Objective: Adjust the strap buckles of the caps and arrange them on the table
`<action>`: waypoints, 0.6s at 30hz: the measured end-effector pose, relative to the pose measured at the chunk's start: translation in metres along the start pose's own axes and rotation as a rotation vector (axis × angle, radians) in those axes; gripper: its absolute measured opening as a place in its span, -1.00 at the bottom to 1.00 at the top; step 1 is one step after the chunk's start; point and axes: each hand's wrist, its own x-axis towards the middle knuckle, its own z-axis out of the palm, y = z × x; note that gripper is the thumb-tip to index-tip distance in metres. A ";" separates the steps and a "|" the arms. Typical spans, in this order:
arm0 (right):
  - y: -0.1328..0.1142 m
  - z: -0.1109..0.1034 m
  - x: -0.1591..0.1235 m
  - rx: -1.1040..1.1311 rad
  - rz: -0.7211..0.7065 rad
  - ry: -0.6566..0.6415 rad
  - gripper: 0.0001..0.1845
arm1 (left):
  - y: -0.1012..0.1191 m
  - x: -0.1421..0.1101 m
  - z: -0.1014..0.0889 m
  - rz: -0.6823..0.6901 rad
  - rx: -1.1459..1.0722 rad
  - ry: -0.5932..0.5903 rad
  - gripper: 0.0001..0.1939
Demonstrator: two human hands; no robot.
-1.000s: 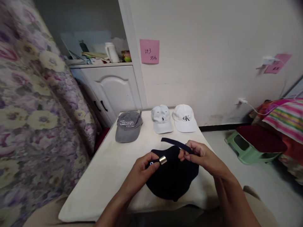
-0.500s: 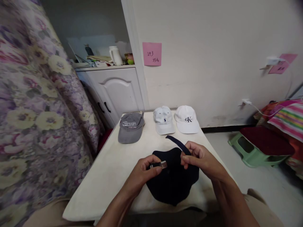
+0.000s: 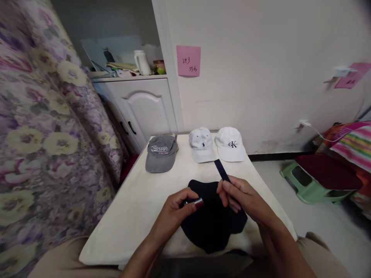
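A black cap (image 3: 211, 220) lies on the cream-covered table (image 3: 130, 216) close to me. My left hand (image 3: 181, 206) pinches the metal buckle (image 3: 199, 202) at the cap's left edge, thumb on top. Between the fingers of my right hand (image 3: 239, 193) is the dark navy strap (image 3: 221, 170), its free end pointing up and away from me. Strap end and buckle are apart. Farther back on the table sit a grey cap (image 3: 161, 154) with white lettering, a pale blue cap (image 3: 202, 144) and a white cap (image 3: 230, 144).
The table's far edge meets the wall (image 3: 261, 58). A flowered curtain (image 3: 52, 146) hangs at the left, beside a white cabinet (image 3: 145, 104) with a white jug (image 3: 142, 63) on it. A green stool (image 3: 303, 187) with a dark red top stands on the right.
My right hand has shifted its grip, and the strap now stands steeper, its tip farther right. The buckle has tilted in my left hand. The view has moved slightly.
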 end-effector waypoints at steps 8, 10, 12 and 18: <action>-0.008 0.006 -0.006 -0.204 -0.076 0.110 -0.65 | 0.000 -0.008 -0.002 0.083 0.137 0.022 -0.86; -0.012 0.008 -0.008 -0.185 -0.091 0.158 -0.68 | -0.003 -0.007 -0.003 0.068 0.105 0.021 -0.85; -0.016 0.010 -0.010 -0.174 -0.080 0.201 -0.69 | -0.006 -0.005 -0.005 0.040 0.049 0.028 -0.83; -0.013 0.015 -0.009 -0.280 -0.065 0.193 -0.68 | -0.010 0.000 -0.007 -0.054 -0.105 0.026 -0.80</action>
